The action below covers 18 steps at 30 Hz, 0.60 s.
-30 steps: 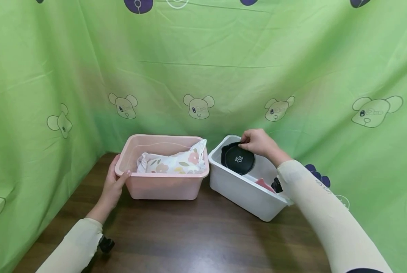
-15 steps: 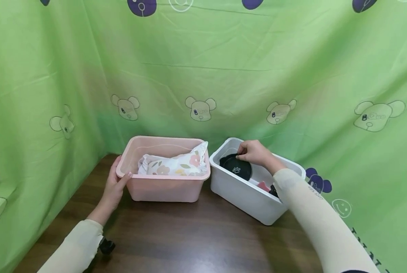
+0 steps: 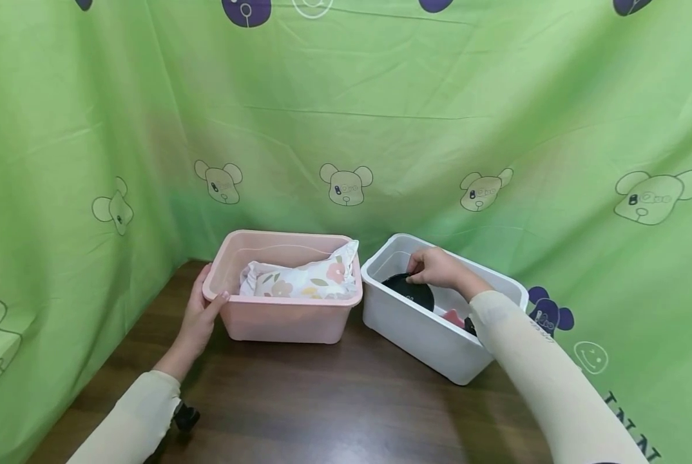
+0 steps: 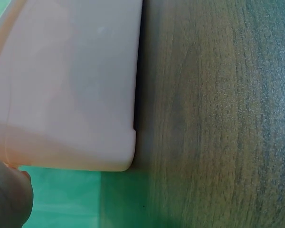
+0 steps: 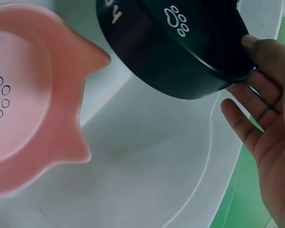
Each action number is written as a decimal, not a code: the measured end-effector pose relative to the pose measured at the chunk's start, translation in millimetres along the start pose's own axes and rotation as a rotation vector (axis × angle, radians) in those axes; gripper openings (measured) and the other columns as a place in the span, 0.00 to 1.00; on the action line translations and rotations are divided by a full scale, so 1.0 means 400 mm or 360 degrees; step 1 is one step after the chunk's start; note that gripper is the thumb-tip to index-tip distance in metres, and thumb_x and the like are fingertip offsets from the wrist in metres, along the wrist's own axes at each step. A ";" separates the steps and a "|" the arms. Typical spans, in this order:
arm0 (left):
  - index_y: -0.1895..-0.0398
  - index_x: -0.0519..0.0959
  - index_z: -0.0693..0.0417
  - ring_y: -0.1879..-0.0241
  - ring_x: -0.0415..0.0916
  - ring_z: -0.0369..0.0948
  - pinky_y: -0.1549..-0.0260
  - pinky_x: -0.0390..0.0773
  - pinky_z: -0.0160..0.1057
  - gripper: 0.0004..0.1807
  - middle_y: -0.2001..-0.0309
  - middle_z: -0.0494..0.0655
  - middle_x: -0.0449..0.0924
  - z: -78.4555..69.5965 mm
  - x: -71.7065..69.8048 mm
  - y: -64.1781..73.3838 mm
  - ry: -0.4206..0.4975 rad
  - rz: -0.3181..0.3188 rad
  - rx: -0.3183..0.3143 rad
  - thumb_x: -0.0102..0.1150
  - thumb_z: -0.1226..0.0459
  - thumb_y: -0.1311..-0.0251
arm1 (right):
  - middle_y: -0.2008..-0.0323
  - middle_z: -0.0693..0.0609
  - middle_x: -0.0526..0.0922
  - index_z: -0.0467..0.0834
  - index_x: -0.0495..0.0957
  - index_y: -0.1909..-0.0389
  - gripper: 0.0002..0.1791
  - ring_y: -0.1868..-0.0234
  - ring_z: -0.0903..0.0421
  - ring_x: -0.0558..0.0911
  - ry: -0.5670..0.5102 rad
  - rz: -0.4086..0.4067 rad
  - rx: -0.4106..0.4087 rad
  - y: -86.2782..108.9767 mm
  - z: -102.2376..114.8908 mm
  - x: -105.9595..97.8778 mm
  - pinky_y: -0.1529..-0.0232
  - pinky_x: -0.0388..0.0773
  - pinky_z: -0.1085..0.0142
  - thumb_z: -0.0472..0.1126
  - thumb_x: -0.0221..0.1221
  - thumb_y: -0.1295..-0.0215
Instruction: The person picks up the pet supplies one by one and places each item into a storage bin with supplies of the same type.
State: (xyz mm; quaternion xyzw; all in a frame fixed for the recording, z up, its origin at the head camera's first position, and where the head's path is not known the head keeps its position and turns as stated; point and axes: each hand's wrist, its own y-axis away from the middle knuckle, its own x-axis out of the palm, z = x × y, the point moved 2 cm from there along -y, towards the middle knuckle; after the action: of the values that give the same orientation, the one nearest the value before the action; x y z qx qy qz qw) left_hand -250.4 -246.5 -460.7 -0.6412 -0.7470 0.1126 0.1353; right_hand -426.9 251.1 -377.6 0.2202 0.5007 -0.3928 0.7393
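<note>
My right hand (image 3: 439,268) reaches into the white bin (image 3: 418,341) and pinches the rim of a black pet bowl (image 3: 418,295) between thumb and fingers. A white paw print shows inside the tilted black bowl in the right wrist view, with pale lettering on its outer wall. Beside it in the bin sits a pink bowl (image 5: 66,104) with pointed ears and a paw print. At the left, my left hand (image 3: 198,320) grips the corner of the pink bin (image 3: 285,322), thumb over the rim. A floral cloth bundle (image 3: 305,280) lies inside the pink bin.
Both bins stand side by side on a brown wooden table (image 3: 299,399). A green curtain (image 3: 346,116) printed with bear heads hangs behind and at the sides. Something small and black (image 3: 470,326) shows by my right sleeve at the white bin.
My right hand has lowered the black bowl deeper into the white bin, and the bowl has tilted flatter. My left hand still grips the pink bin. The head view has shifted slightly.
</note>
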 end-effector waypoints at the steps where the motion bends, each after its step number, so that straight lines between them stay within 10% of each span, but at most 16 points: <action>1: 0.17 0.44 0.55 0.23 0.49 0.55 0.29 0.60 0.28 0.40 0.19 0.58 0.46 -0.001 0.000 0.000 -0.0003 0.0002 0.0001 0.51 0.70 0.25 | 0.71 0.57 0.87 0.48 0.85 0.72 0.06 0.68 0.61 0.85 0.0003 0.0024 -0.0003 0.000 0.002 0.002 0.63 0.82 0.64 0.39 0.74 0.45; 18: 0.17 0.43 0.55 0.22 0.47 0.54 0.27 0.59 0.30 0.40 0.19 0.57 0.46 0.004 -0.002 0.001 -0.0022 -0.0004 -0.0021 0.51 0.68 0.25 | 0.70 0.58 0.87 0.46 0.84 0.71 0.06 0.66 0.62 0.86 0.0045 0.0240 -0.0100 -0.017 0.009 0.036 0.60 0.84 0.66 0.35 0.73 0.45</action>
State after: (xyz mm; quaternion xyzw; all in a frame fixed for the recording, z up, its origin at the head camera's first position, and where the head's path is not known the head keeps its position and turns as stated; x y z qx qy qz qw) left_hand -250.7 -247.1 -462.4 -0.6403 -0.7494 0.1120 0.1260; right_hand -427.8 239.3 -389.1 0.2395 0.5051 -0.3168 0.7662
